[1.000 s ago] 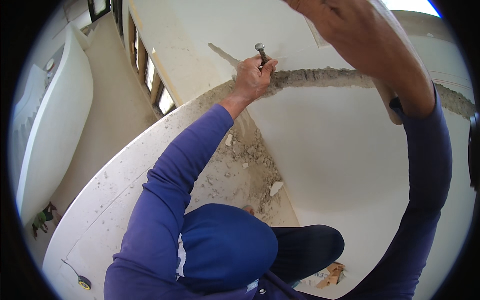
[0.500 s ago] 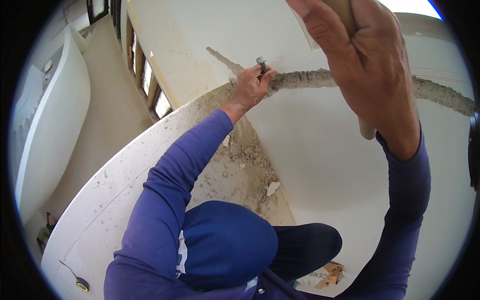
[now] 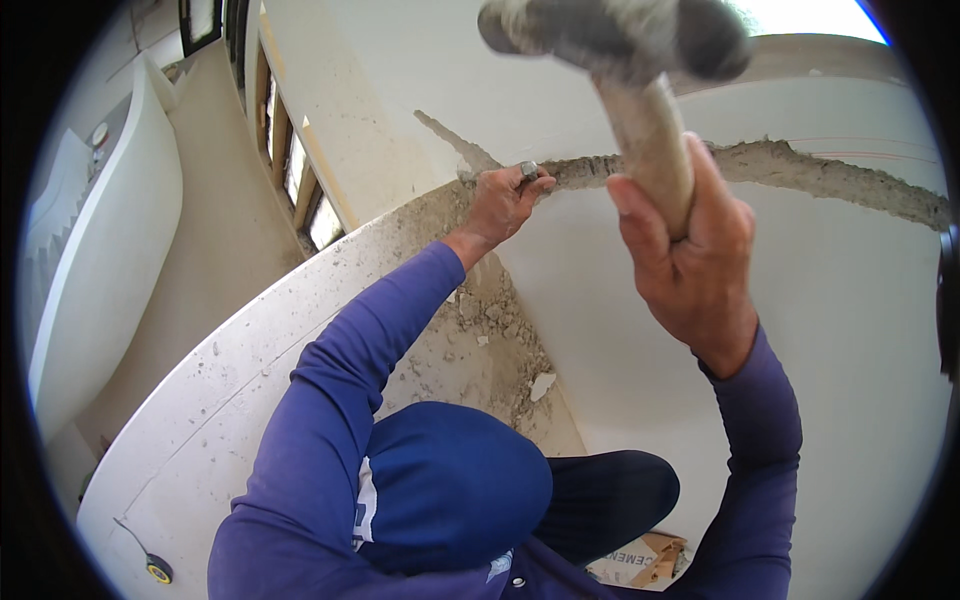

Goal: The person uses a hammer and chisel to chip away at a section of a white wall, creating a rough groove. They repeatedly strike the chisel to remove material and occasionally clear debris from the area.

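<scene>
My left hand [image 3: 497, 207] is closed around a metal chisel [image 3: 529, 171], whose blunt end pokes up above the fingers. The chisel sits at the left part of a rough groove [image 3: 830, 175] cut along the white wall; its tip is hidden by the hand. My right hand [image 3: 697, 265] grips the pale wooden handle of a hammer [image 3: 648, 140]. The hammer's dusty, dark head is raised at the top of the view, apart from the chisel and nearer to me.
Broken plaster and rubble [image 3: 500, 320] lie on the ledge [image 3: 250, 350] along the wall's foot. A tape measure [image 3: 158, 569] rests at the lower left. A torn paper bag [image 3: 650, 560] is by my knee. Beyond the ledge's curved edge is a lower level with a curved white parapet [image 3: 110, 260].
My right hand has come down and left, bringing the hammer's head into view. The chisel in my left hand now leans differently, with its end lower.
</scene>
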Available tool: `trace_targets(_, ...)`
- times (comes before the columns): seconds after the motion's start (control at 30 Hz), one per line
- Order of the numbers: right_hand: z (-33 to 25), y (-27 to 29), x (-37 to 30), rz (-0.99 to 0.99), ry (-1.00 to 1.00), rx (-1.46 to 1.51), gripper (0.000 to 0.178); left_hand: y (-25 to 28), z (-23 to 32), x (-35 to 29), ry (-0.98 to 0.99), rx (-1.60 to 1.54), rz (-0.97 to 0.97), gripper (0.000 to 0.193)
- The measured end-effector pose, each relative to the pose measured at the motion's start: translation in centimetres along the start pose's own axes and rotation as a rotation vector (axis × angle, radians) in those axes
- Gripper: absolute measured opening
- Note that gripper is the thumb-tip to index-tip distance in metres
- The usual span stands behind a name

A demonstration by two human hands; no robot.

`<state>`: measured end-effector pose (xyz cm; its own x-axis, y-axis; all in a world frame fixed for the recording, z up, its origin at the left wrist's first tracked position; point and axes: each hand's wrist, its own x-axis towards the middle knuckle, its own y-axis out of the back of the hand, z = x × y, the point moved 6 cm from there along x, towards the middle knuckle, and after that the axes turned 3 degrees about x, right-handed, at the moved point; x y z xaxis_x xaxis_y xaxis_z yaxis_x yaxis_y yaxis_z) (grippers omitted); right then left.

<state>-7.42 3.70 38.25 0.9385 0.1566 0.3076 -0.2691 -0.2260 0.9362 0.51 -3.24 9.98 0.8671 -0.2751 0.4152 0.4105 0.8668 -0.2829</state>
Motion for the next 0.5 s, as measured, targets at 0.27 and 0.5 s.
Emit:
trace_targets(0.27, 1.9, -0.5, -0.4, -0.352, -0.201, -0.266, 0.031, -0.6, 0.0, 0.3, -0.031, 0.004, -0.004, 0.02)
trace_targets(0.5, 9.3, -3.3, -7.1, -0.516, -0.342, -0.504, 0.034, -2.1, -0.2, -0.6, 0.01, 0.08, -0.044, 0.018)
